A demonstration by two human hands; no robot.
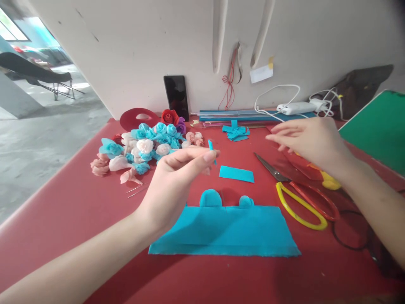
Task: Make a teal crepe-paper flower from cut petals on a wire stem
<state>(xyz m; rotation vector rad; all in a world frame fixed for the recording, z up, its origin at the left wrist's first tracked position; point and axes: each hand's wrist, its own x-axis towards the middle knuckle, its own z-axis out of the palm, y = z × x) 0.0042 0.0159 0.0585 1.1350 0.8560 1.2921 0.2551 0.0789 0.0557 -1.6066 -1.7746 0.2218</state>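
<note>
My left hand [180,179] pinches a thin strip of blue crepe paper [211,148] upright between thumb and forefinger, above the table. My right hand [311,137] is raised at the right with its fingers stretched toward the left, holding nothing that I can see. Below it lie scissors [283,179] with one yellow and one red handle, blades pointing to the back left. A small blue paper rectangle [236,174] rests between the hands. Nearer me is a large blue crepe paper sheet [228,232], with two rounded blue paper pieces [211,198] at its far edge.
Paper flowers [145,145] in blue, white, pink and red are heaped at the left. Blue paper strips [236,131] lie behind the rectangle. A phone [176,97] leans on the wall. A white power strip [294,108] with cables and a green board [376,131] are at the right.
</note>
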